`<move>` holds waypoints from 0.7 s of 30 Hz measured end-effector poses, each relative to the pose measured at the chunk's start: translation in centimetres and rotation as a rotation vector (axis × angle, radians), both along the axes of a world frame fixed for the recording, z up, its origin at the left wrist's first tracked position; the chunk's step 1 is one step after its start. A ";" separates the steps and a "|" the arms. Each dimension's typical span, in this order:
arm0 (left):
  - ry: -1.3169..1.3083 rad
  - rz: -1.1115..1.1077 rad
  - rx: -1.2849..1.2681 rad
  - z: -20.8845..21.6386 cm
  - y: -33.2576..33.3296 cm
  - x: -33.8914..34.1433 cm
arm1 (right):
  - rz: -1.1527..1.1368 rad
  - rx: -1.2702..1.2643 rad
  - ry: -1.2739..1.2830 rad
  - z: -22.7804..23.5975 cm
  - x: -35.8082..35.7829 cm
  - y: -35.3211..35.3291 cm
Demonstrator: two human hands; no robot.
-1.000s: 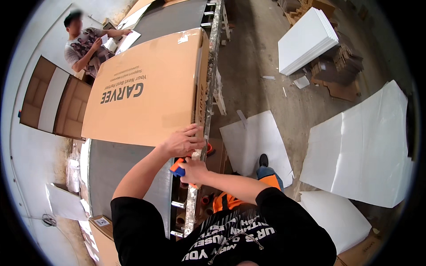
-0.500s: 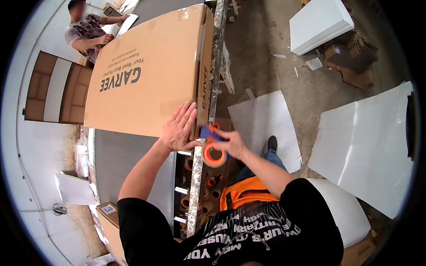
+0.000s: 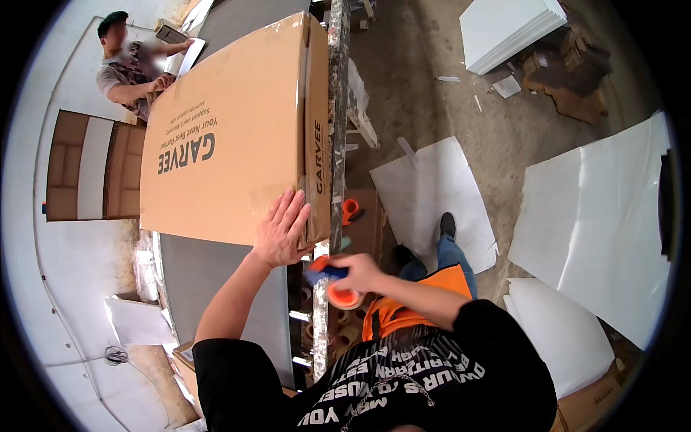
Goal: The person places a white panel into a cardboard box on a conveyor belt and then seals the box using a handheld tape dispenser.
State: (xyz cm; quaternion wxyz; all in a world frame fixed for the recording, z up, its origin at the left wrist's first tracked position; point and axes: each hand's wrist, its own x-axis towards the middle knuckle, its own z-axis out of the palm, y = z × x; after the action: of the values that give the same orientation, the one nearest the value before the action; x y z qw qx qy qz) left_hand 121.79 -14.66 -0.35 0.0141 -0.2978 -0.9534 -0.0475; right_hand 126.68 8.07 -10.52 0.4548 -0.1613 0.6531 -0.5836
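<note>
A large brown cardboard box (image 3: 230, 137) with dark printing lies flat on the grey worktop. Clear tape shows along its right edge. My left hand (image 3: 279, 232) lies flat on the box's near right corner, fingers stretched out, holding nothing. Just nearer to me, beyond that corner, my right hand (image 3: 360, 275) is closed around a tape dispenser (image 3: 325, 272). The dispenser is orange and blue and carries a roll with an orange core. It hangs over the worn metal rail of the table; the hand hides its handle, and motion blurs it a little.
Another orange tape dispenser (image 3: 350, 209) sits below the table edge, near several tape rolls. Across the worktop (image 3: 219, 288) a person (image 3: 137, 75) handles a white sheet. White panels (image 3: 511, 36), a large white sheet (image 3: 590, 223) and cardboard scraps (image 3: 568, 86) lie to the right.
My right hand has drawn the tape dispenser toward me, away from the box's corner, and tilted it. My left hand remains flat on the box. The whole view has shifted slightly.
</note>
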 end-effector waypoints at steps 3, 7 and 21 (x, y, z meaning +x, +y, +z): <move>-0.010 0.001 0.000 -0.2 0.1 0.9 | -0.413 -0.382 -0.273 -1.6 -4.3 4.5; -0.019 -0.010 -0.006 0.1 0.7 0.2 | -0.403 -0.277 -0.189 -2.0 -9.1 2.5; -0.033 -0.254 -0.080 -0.6 -0.2 2.7 | 0.267 -0.031 0.761 2.3 2.3 -9.3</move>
State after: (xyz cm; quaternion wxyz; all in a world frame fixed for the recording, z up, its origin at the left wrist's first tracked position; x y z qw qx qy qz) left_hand 124.48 -14.83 -0.95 -0.0196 -0.4155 -0.9093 -0.0155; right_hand 128.95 -1.22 -8.18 0.2498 -0.4562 0.7392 -0.4278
